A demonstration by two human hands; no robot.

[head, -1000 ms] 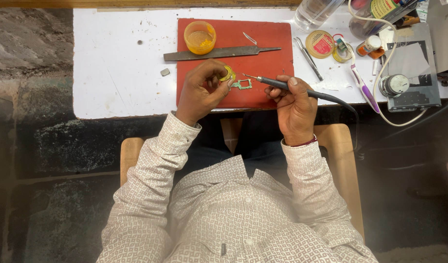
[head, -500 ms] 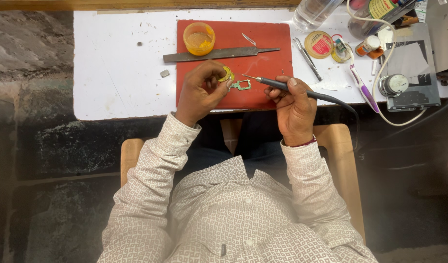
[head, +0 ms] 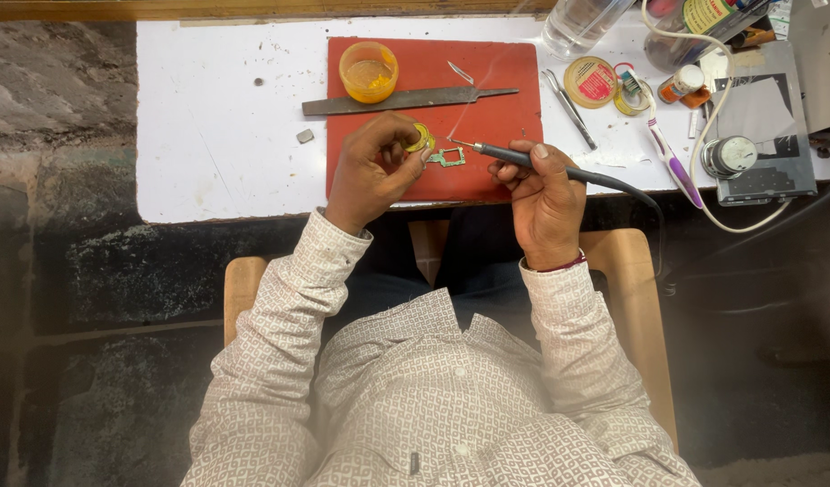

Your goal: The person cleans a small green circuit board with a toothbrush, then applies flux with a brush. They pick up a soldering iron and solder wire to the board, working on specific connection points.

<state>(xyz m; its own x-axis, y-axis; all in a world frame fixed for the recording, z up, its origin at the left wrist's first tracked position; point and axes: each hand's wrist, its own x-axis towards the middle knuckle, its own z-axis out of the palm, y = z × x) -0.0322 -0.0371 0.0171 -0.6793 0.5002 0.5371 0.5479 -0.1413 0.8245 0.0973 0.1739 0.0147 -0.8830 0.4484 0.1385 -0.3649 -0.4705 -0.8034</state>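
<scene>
While right hand (head: 545,194) holds soldering iron (head: 559,169), file (head: 406,99) lies beyond (possibly smoking).

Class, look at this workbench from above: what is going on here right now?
A seated person works at a red mat on a white table. The right hand holds a corded soldering iron, its tip near a small green circuit board. The left hand holds a small yellow spool beside the board. A thin wisp of smoke rises. A yellow jar and a metal file lie behind.
</scene>
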